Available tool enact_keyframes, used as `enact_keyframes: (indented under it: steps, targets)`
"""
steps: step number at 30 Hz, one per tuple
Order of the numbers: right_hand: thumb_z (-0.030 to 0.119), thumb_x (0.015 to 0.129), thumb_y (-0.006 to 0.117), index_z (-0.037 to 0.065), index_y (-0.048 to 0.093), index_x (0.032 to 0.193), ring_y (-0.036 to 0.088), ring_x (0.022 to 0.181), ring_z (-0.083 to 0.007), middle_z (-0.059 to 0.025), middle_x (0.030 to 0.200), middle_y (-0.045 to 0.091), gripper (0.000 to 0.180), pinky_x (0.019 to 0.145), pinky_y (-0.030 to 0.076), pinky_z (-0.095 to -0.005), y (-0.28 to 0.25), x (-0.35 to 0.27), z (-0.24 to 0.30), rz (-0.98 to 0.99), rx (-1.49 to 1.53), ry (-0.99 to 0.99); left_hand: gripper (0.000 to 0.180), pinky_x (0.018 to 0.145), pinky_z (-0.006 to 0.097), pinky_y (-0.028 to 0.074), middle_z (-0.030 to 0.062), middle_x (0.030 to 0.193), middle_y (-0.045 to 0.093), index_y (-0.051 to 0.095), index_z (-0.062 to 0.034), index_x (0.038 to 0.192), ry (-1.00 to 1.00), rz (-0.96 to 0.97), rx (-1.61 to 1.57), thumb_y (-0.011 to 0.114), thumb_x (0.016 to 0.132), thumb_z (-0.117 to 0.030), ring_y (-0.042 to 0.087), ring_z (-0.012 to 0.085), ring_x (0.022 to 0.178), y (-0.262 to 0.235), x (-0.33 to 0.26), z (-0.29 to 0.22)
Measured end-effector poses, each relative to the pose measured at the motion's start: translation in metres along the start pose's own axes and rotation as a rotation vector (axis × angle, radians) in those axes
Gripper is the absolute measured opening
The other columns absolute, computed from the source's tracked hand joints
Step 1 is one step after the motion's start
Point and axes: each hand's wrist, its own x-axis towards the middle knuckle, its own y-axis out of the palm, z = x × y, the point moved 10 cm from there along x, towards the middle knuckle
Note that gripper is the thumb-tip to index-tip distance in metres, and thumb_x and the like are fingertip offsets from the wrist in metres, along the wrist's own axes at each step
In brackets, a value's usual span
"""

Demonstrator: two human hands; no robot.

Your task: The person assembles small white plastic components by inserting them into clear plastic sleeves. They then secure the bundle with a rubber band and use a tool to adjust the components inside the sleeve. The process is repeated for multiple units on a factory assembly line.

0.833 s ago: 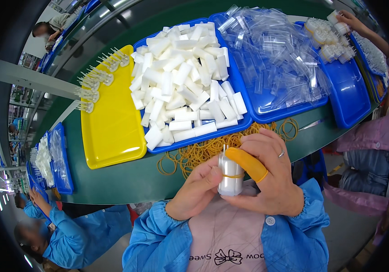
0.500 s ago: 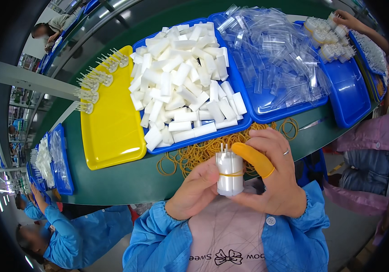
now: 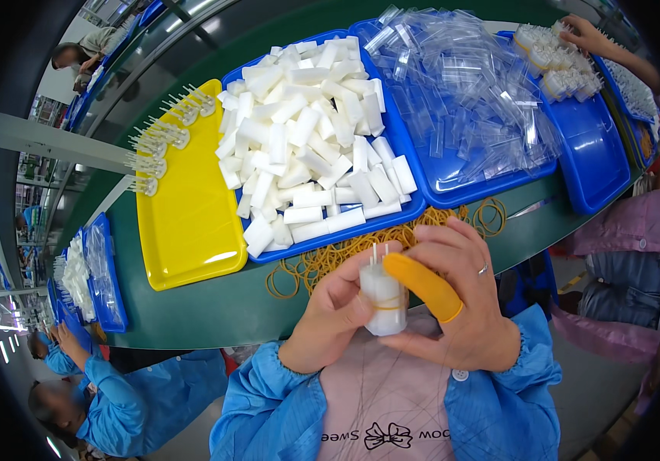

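Observation:
Between my two hands, in front of my chest, is a white cylindrical bundle [image 3: 383,292] with thin prongs sticking up from its top. A rubber band [image 3: 388,305] circles its lower half. My left hand [image 3: 325,321] pinches the bundle from the left with the thumb in front. From the right, my right hand [image 3: 470,307] grips it, with the index finger in an orange finger cot [image 3: 426,286] against its upper side and the thumb near its base. Just beyond my hands, a heap of yellow-brown rubber bands [image 3: 330,260] lies on the green table.
A blue tray [image 3: 421,201] of white foam blocks stands ahead. Right of it, another blue tray [image 3: 461,192] holds clear plastic pieces. A yellow tray [image 3: 192,230] at left carries pronged white parts. A co-worker's hand [image 3: 585,34] reaches over white assemblies at far right; other people work at left.
The bundle has turned in my fingers and shifted slightly left. My left fingers have come up behind it, and the rubber band sits a little lower in view.

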Motion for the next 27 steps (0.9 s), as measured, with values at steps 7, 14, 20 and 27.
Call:
enact_keyframes:
  steps: [7,14,20,27]
  targets:
    - [0.025,0.055,0.079,0.007,0.061,0.109,0.05,0.11,-0.0275,-0.0057,0.111,0.052,0.06,0.097,0.035,-0.0495,0.0,-0.001,-0.011,0.02,0.083,0.034,0.071,0.1,0.036,0.039,0.0141,0.13,0.048,0.029,-0.0007,0.139,-0.187,0.123,-0.158,0.056,0.089,-0.042,0.052,0.0234,0.116,0.017,0.001,0.007]
    - [0.024,0.056,0.077,0.007,0.062,0.104,0.053,0.108,-0.0262,-0.0052,0.106,0.055,0.053,0.097,0.036,-0.0492,-0.002,-0.001,0.001,-0.049,-0.033,-0.041,0.066,0.102,0.033,0.034,0.01,0.132,0.046,0.03,0.0004,0.14,-0.071,0.087,0.016,0.052,0.092,-0.04,0.044,0.0179,0.122,0.012,0.0,0.002]
    - [0.024,0.055,0.076,0.007,0.063,0.101,0.053,0.109,-0.0262,-0.0056,0.105,0.055,0.05,0.098,0.034,-0.0505,0.0,-0.003,0.0,-0.05,-0.058,-0.042,0.062,0.102,0.032,0.033,0.0084,0.132,0.047,0.031,0.0001,0.139,-0.1,0.1,-0.01,0.05,0.094,-0.038,0.043,0.0166,0.123,0.012,0.0,0.006]
    - [0.025,0.055,0.078,0.008,0.062,0.106,0.051,0.11,-0.0271,-0.0061,0.111,0.052,0.057,0.099,0.033,-0.0505,0.001,-0.001,-0.008,0.006,0.063,0.05,0.067,0.101,0.034,0.036,0.0095,0.13,0.047,0.033,-0.0003,0.137,-0.151,0.112,-0.083,0.051,0.091,-0.046,0.046,0.0185,0.121,0.01,0.0,0.011]
